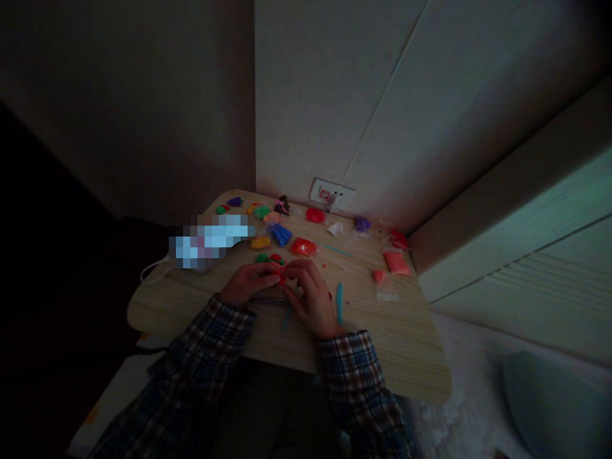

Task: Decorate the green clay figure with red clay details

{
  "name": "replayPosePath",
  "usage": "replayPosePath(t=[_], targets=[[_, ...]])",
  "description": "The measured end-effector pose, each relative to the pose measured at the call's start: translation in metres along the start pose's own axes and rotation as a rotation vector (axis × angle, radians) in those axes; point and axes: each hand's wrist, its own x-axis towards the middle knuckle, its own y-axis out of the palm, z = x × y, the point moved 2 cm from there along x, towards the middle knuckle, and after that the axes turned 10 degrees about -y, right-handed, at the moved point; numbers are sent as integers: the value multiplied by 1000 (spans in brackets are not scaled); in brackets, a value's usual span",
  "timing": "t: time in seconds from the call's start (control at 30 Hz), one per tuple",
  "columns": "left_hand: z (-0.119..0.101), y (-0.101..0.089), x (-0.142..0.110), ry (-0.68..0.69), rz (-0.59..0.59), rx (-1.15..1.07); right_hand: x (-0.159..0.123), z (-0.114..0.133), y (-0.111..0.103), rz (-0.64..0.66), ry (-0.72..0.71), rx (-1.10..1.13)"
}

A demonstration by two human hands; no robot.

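A small piece of red modelling clay (282, 279) is pinched between the fingertips of my left hand (248, 282) and my right hand (310, 296), over the front middle of the wooden table (392, 344). Both hands are closed around it, and the fingers partly hide its shape. Just behind the fingertips sit green and red clay pieces (262, 258). To the right of my right hand lies a blue plastic clay knife (340, 303). Another thin bluish tool (287, 317) rests on the table between my wrists, partly hidden.
Behind my hands lie bags of red clay (305, 247), blue clay (281, 234) and yellow clay (261, 243). Pink clay packets (396, 262) are at the right edge. A blurred-out bright object (210, 242) stands at the left, with a white cable (152, 271). A wall socket (331, 192) is behind.
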Motion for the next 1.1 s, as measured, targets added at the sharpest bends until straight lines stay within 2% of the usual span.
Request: replayPosePath(t=[0.27,0.6,0.87,1.1], targets=[[-3,1,-2,2,49,14,-1,-1,0,12,-4,-6],[-4,1,-3,22,53,-1,-1,1,-1,26,-20,-18],[2,-1,0,-1,31,-25,-1,1,-1,28,-16,-22],[-5,1,-2,5,3,-40,-2,0,-1,34,-14,-18]])
